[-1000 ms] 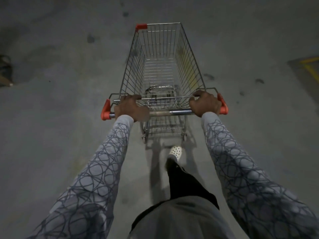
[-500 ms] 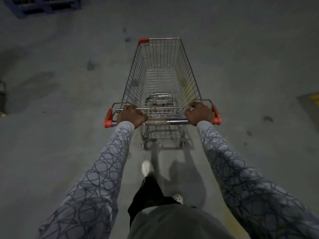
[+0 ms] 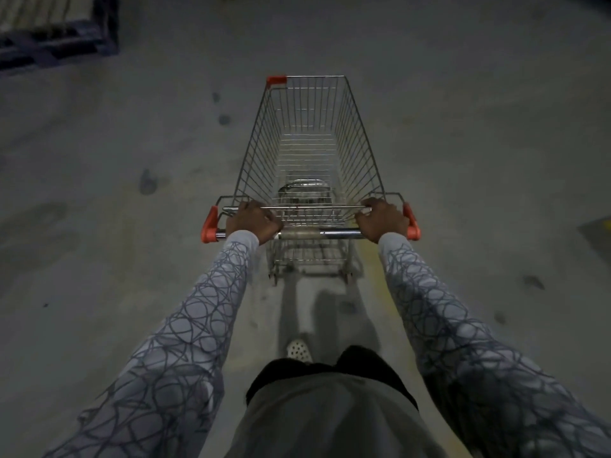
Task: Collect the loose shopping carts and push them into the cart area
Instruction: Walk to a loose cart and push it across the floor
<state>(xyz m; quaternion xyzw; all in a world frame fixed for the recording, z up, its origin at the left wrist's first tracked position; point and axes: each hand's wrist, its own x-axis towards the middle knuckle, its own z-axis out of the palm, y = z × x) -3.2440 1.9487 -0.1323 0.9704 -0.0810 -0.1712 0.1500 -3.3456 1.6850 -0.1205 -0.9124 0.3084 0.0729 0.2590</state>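
The shopping cart (image 3: pixel 309 150) stood on the concrete floor (image 3: pixel 479 143) straight ahead, its long axis running away from the person. The left hand (image 3: pixel 254 223) and right hand (image 3: pixel 383 222) each gripped the handle bar (image 3: pixel 319 233), level with each other — no cart area showed, only a pallet (image 3: pixel 56 31) far left

Head-worn wide-angle view, facing forward and down, near the arms

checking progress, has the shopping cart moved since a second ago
Yes, forward. The shopping cart has rolled past the dark floor stain: earlier level with its front end, the stain now lies nearer the handle.
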